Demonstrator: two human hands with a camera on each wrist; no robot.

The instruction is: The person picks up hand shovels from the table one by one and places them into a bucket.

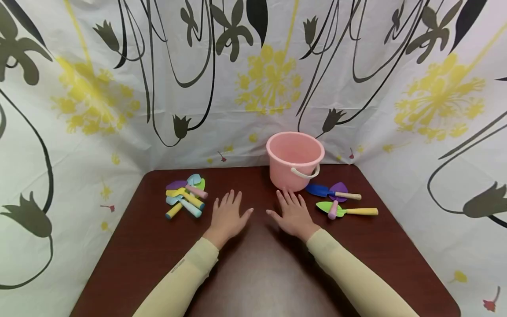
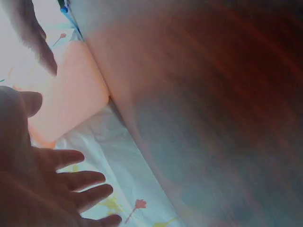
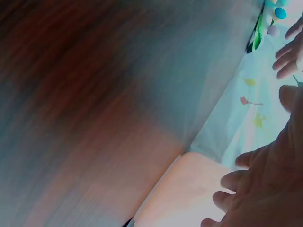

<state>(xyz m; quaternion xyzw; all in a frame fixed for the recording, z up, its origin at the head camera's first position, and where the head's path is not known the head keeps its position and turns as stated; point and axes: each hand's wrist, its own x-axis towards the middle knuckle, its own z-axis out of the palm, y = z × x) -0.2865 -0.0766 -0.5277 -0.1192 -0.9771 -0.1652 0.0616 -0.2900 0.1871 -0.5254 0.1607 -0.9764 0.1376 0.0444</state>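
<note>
My left hand [image 1: 228, 219] is held out over the table with its fingers spread, holding nothing. Its nearest things are several small toy garden tools [image 1: 185, 196] piled to its left, in purple, yellow, light blue and green. My right hand [image 1: 294, 215] also has straight, spread fingers and holds nothing. Just beyond its fingertips stands a pink bucket [image 1: 283, 169] with a white handle. Right of that hand lie a blue toy shovel [image 1: 317, 190] with a wooden handle, a green trowel [image 1: 360, 211] with a yellow handle, and a purple tool [image 1: 339, 192] partly covered.
The dark red-brown table [image 1: 253, 273] has a patterned white sheet [image 1: 237, 149] behind it and at both sides. Close to the table's back edge is the bucket, right of the middle. Tool piles lie toward the left and right edges.
</note>
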